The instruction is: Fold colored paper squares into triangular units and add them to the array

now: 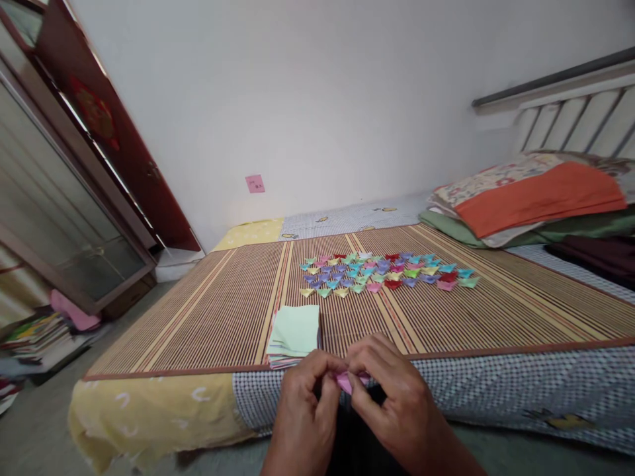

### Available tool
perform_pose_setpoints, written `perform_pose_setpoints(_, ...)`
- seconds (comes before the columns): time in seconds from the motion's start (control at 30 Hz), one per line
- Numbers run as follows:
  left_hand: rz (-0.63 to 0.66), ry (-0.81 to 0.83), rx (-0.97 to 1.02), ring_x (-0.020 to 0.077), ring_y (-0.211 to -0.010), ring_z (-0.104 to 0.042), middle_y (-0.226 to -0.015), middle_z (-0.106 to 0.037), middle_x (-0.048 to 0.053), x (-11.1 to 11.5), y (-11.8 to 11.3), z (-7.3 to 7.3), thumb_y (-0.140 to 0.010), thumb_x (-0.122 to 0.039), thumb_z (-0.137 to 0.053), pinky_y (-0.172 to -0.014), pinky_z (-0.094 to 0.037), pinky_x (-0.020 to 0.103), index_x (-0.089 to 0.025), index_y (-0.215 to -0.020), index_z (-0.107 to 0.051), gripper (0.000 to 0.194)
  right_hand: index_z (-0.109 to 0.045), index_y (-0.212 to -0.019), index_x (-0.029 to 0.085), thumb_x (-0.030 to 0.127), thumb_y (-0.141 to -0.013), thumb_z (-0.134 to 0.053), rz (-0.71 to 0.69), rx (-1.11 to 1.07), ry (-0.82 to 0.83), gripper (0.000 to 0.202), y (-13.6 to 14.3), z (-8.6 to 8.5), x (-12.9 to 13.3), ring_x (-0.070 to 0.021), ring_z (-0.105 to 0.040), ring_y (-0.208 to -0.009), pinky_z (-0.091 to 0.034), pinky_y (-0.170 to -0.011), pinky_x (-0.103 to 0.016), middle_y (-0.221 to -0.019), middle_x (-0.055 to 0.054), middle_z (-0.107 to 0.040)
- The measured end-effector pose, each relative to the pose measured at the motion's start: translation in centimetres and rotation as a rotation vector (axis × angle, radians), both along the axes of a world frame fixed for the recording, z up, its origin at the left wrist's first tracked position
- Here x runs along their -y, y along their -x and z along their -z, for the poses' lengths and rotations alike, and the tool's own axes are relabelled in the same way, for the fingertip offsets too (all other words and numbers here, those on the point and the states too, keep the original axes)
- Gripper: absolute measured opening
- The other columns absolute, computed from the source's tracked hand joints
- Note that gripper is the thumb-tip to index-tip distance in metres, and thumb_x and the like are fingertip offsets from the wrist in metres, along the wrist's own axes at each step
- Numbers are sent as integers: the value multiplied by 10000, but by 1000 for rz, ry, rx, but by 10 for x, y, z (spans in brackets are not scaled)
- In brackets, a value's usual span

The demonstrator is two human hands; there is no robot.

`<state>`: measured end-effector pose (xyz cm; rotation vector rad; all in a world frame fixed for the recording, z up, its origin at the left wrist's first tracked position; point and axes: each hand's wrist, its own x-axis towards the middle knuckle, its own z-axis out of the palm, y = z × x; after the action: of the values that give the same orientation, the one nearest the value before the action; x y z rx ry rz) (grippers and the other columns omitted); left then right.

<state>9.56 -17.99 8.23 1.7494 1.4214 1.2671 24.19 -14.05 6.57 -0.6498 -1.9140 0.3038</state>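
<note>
A small piece of pink paper (346, 381) is pinched between both hands at the bed's front edge. My left hand (311, 403) grips its left side with thumb and forefinger, and my right hand (389, 393) has its fingertips on the right side. Fingers cover much of the paper, so its exact shape is hard to make out. Just beyond my left hand lies a stack of paper sheets (296, 330), pale green on top. Farther back, several small folded paper pieces (381, 272) of many colours lie in rows on the striped mat.
The striped mat (223, 297) covers the bed, over a checked and yellow sheet (163, 413). Pillows (540, 198) and dark folded cloth (595, 259) are at the right. A pink note (254, 184) is on the wall. Books (37, 340) lie at the far left.
</note>
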Motion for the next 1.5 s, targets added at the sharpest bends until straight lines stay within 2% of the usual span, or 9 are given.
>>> perform_pose_setpoints(0.17, 26, 47, -35, 185, -736, -617, -799, -657, 40, -2, -3, 1, -919, -243, -542, -661, -458, 258, -181, -842, -643, 142, -484, -830, 212, -13, -896, -503, -21, -14, 53, 235, -3, 1, -1, -184, -550, -814, -428, -714, -301, -841, -15, -587)
perform_pose_setpoints(0.3, 2, 69, 38, 187, -702, -595, -757, -642, 40, -8, -4, 7, -896, -278, -579, -648, -463, 266, -180, -771, -631, 167, -487, -831, 214, -10, -890, -492, -38, 2, 106, 232, -4, 2, -1, -191, -557, -811, -432, -708, -308, -847, -19, -588)
perform_pose_setpoints(0.47, -19, 69, 89, 192, -706, -591, -748, -636, 38, -12, -3, 11, -881, -290, -589, -674, -477, 282, -178, -758, -643, 174, -486, -825, 210, -15, -860, -487, 33, 39, 144, 227, 0, 5, -1, -212, -566, -821, -436, -722, -339, -852, -33, -591)
perform_pose_setpoints(0.63, -38, 49, 60, 190, -701, -599, -754, -641, 37, -10, -4, 14, -857, -247, -588, -666, -484, 277, -181, -766, -642, 125, -494, -815, 204, -10, -847, -494, 69, 59, 200, 216, 2, 7, 0, -212, -571, -811, -441, -719, -345, -848, -31, -588)
perform_pose_setpoints(0.83, -19, 45, 94, 199, -737, -620, -784, -646, 43, -8, -1, 13, -904, -261, -605, -691, -499, 292, -171, -805, -666, 146, -553, -828, 198, 15, -886, -479, -15, 53, 261, 205, -1, 2, 1, -207, -592, -836, -461, -737, -340, -874, -38, -609)
perform_pose_setpoints(1.0, -4, -57, 48, 192, -824, -655, -873, -667, 44, -7, 2, 14, -952, -192, -581, -748, -508, 286, -183, -866, -703, 149, -574, -841, 201, 38, -883, -464, 25, -2, 269, 201, -3, 1, 0, -197, -611, -815, -469, -730, -324, -859, -33, -616)
perform_pose_setpoints(1.17, -82, -248, -94, 180, -910, -683, -957, -693, 40, -5, 2, 18, -939, -77, -569, -815, -523, 274, -210, -915, -709, 194, -501, -787, 216, 53, -837, -467, 131, 27, 294, 173, -2, 0, 1, -186, -601, -726, -454, -668, -302, -779, -15, -593)
perform_pose_setpoints(1.33, -134, -416, -220, 173, -949, -703, -1044, -690, 54, -5, 1, 26, -926, -10, -547, -835, -560, 271, -227, -1064, -696, 297, -504, -801, 230, 184, -907, -522, 137, 53, 424, 116, 3, -1, 2, -162, -565, -589, -436, -571, -268, -673, 20, -564)
perform_pose_setpoints(1.5, -163, -447, -265, 188, -959, -716, -1047, -687, 65, -6, 2, 31, -933, -11, -539, -830, -591, 290, -231, -1081, -688, 304, -510, -787, 230, 115, -861, -509, 127, 59, 495, 137, 4, 1, -1, -156, -563, -585, -423, -552, -252, -668, 22, -572)
